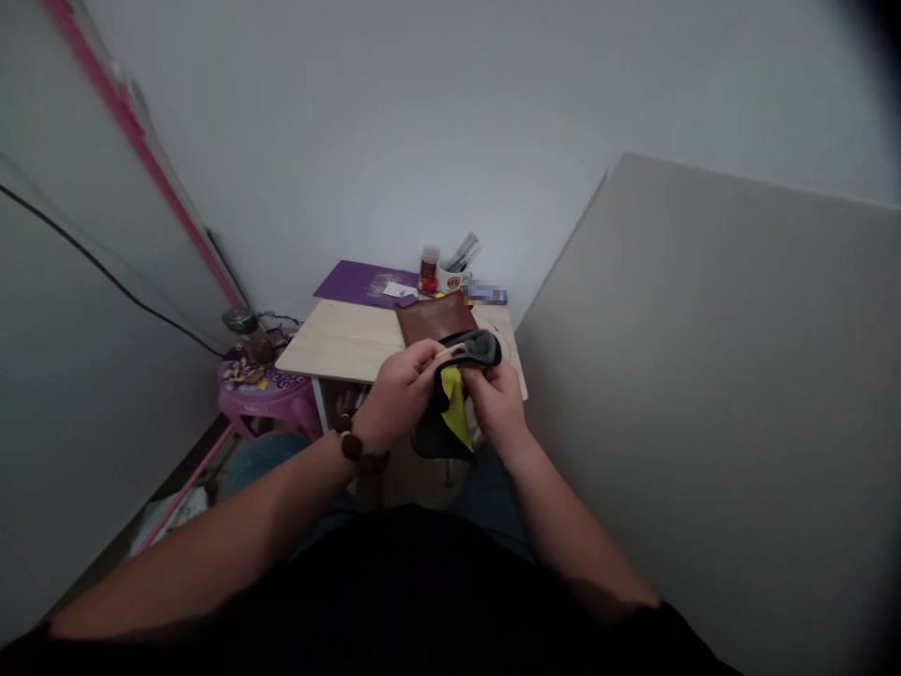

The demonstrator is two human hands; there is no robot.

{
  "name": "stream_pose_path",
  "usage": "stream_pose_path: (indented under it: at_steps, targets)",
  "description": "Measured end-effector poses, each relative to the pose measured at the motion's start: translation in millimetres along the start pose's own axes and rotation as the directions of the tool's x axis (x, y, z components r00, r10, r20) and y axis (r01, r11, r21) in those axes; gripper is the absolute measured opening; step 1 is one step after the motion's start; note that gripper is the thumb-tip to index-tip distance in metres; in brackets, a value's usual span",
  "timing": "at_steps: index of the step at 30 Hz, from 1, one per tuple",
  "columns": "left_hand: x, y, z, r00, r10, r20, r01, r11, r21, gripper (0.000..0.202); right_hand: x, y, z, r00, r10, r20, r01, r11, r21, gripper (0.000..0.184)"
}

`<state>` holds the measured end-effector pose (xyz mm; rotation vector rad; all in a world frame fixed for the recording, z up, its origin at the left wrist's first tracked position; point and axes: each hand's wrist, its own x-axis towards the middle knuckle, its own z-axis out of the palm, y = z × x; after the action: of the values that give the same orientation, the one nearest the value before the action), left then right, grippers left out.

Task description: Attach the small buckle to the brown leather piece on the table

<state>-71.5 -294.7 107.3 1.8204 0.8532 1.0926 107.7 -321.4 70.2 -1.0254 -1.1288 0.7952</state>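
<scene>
Bare and bent inward, the left forearm point(232, 545) and right forearm point(573, 530) slant up from the sides of the torso point(394, 601), bringing the hands near the body's midline. The left hand point(398, 390) pinches between thumb and fingers, its back turned outward. Just beside it and apart, the right hand point(503, 399) grips with thumb angled inward and fingers bent, their tips partly hidden.

Table point(344, 336), left front: passable over bare wood
Back edge: blocked by bottle point(429, 263) and mug point(446, 281) with tall contents
Right: walled off by pale panel point(704, 394)
Left: obstructed by pink stool point(264, 402) and lidded jar point(257, 340)
Near edge: crowded by left hand point(395, 394), right hand point(501, 404), held fabric point(456, 413)
</scene>
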Motion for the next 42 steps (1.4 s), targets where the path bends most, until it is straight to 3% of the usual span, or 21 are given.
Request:
stream_pose_path:
  at_steps: [3,7,10,13,16,19,22,27,31,35,42]
  targets:
    - [0.6,2.1,-0.9,1.000,-0.031,-0.001,0.031,0.999,0.013,0.042,2.1,1.4,-5.1,0.998,0.028,0.049,-0.028,1.000,0.012,0.024]
    - [-1.4,2.0,-2.4,0.983,0.169,0.077,-0.185,0.932,0.313,0.028,4.1,-4.2,-2.7,1.000,-0.005,-0.026,0.005,1.000,0.029,0.018]
    - [-3.2,0.3,-2.5,0.964,0.231,0.131,-0.264,0.882,0.391,0.022,3.3,-9.2,3.7,0.994,-0.013,-0.109,0.016,0.999,0.030,0.013]
    - [-3.0,-0.8,-1.9,0.974,0.193,0.123,-0.220,0.934,0.281,0.024,0.8,-7.1,5.9,0.992,0.058,-0.116,-0.049,0.996,0.079,0.015]
    - [-0.5,0.5,-2.4,0.995,0.063,0.072,-0.068,0.995,0.078,0.033,-1.2,0.6,3.0,0.988,0.153,-0.037,-0.143,0.970,0.195,0.024]
    - [2.8,4.6,-5.0,0.995,-0.077,0.066,0.084,0.989,-0.118,0.037,-1.1,2.2,2.0,0.985,0.172,0.029,-0.173,0.939,0.297,0.032]
    - [5.8,9.0,-8.5,0.982,-0.140,0.124,0.167,0.956,-0.243,0.040,0.0,-9.0,5.6,0.982,0.175,0.072,-0.189,0.913,0.362,0.039]
    - [8.8,9.5,-13.9,0.972,-0.135,0.194,0.175,0.962,-0.210,0.038,3.9,-29.1,8.8,0.973,0.207,0.107,-0.233,0.875,0.424,0.039]
    - [11.1,5.3,-19.3,0.950,-0.051,0.309,0.085,0.991,-0.099,0.037,7.8,-29.3,9.4,0.949,0.282,0.141,-0.315,0.824,0.472,0.032]
    - [12.1,1.0,-21.1,0.947,-0.006,0.322,0.009,1.000,-0.007,0.036,10.7,-24.0,11.1,0.938,0.309,0.160,-0.347,0.799,0.491,0.027]
    - [10.6,3.1,-15.4,0.948,-0.115,0.298,0.195,0.948,-0.254,0.038,10.8,-16.1,1.5,0.902,0.300,0.311,-0.422,0.763,0.490,0.032]
